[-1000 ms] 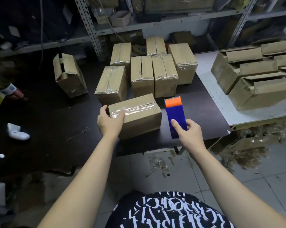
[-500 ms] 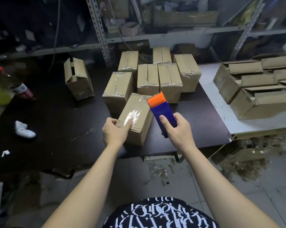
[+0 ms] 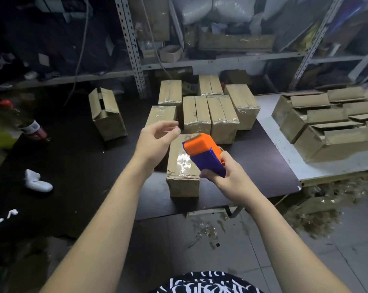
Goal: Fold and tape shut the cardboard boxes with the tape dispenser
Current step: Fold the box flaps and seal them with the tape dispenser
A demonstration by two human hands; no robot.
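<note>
A taped cardboard box (image 3: pixel 182 176) lies lengthwise on the dark table (image 3: pixel 79 166), shiny tape along its top. My right hand (image 3: pixel 225 176) grips the blue and orange tape dispenser (image 3: pixel 204 155) just above the box's right edge, orange head pointing away from me. My left hand (image 3: pixel 155 140) hovers above and left of the box with relaxed fingers, holding nothing. Several taped boxes (image 3: pixel 208 115) stand clustered behind it.
An untaped box with loose flaps (image 3: pixel 107 115) stands at the left of the table. Flat and open boxes (image 3: pixel 331 119) are stacked on the white table at right. A bottle (image 3: pixel 28 125) and white objects (image 3: pixel 36 181) lie at the left. Metal shelving (image 3: pixel 132 49) rises behind.
The box has been turned lengthwise and set down. My left hand let go of it and lifted away. My right hand raised the dispenser and tilted it over the box.
</note>
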